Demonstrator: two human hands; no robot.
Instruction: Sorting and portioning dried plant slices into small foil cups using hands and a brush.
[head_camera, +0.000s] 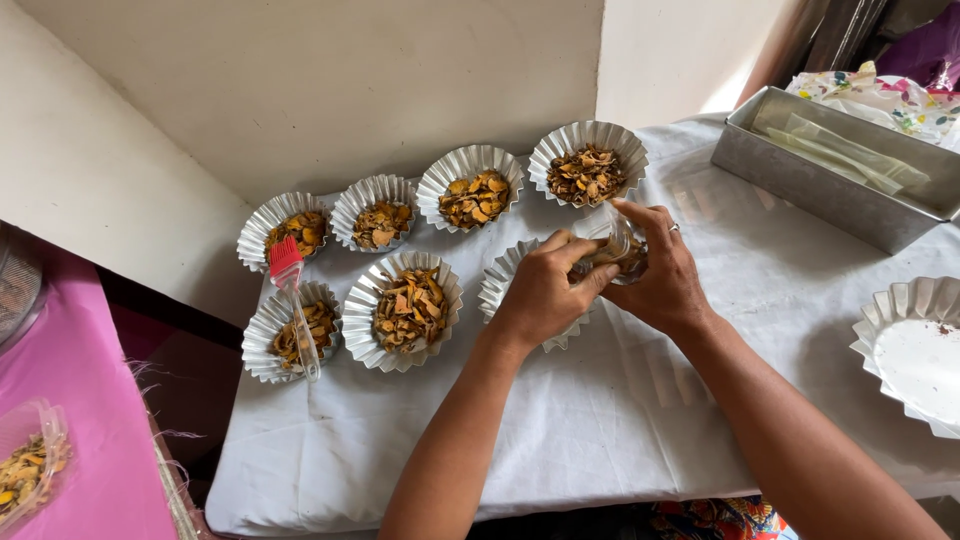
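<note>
Mid-frame: my left hand (540, 292) and right hand (662, 270) grip a clear packet (612, 245), tipping yellow chips over a fluted tin (500, 285).

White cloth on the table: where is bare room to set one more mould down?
Bare cloth lies near the front edge, and between the right hand and the loaf tin. It is crowded around the filled moulds at left.

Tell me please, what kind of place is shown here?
Probably a home kitchen or small food-preparation corner: fluted foil cups of dried yellow-orange pieces stand in rows on a white cloth, with a red pastry brush and a metal loaf tin.
</note>
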